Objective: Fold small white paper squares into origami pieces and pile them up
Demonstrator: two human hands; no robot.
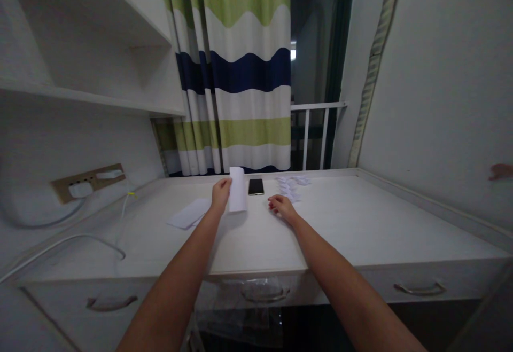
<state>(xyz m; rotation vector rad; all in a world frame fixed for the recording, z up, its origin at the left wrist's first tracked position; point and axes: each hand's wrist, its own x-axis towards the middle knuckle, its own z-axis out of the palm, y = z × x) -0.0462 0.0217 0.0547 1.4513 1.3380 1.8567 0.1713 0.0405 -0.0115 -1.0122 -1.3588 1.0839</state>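
My left hand (220,193) pinches a white sheet of paper (238,190) by its left edge, holding it upright above the desk. Just beyond and to the right of that sheet lies a dark smartphone (256,187). My right hand (281,206) hovers near the desk with loosely bent fingers slightly apart; I see nothing in it. Close behind it are several small folded white paper pieces (289,186) in a cluster. More white paper sheets (188,214) lie flat, left of my left wrist.
The white desk (340,224) has drawers with metal handles (420,289). A clear plastic bag (240,317) hangs below its front edge. White cables (80,237) run from a wall socket panel (88,182) at left. A striped curtain (250,101) and shelves (92,95) rise behind.
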